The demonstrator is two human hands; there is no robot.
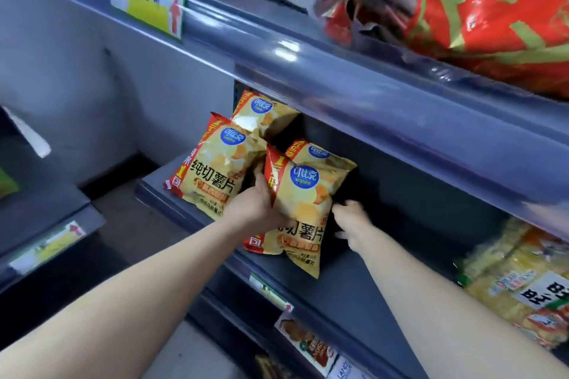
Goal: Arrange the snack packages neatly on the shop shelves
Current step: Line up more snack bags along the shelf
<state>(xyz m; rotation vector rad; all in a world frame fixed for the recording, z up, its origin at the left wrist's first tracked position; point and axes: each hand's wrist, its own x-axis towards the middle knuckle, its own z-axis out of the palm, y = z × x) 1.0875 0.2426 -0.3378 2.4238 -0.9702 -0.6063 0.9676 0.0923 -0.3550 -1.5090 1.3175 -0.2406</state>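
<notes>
Two bare forearms (147,280), bare hands (261,204)

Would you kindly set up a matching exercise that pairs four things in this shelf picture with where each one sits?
Things
1. large red bag
2. green-edged price tag
3. pale yellow cracker pack
4. chip bag gripped by the left hand

Places
A. far right of the middle shelf
B. front rail of the upper shelf
C. middle shelf, beside the other chip bags
D. on top of the upper shelf

Pairs: 1-D, 2-B, 3-A, 4-C
</notes>
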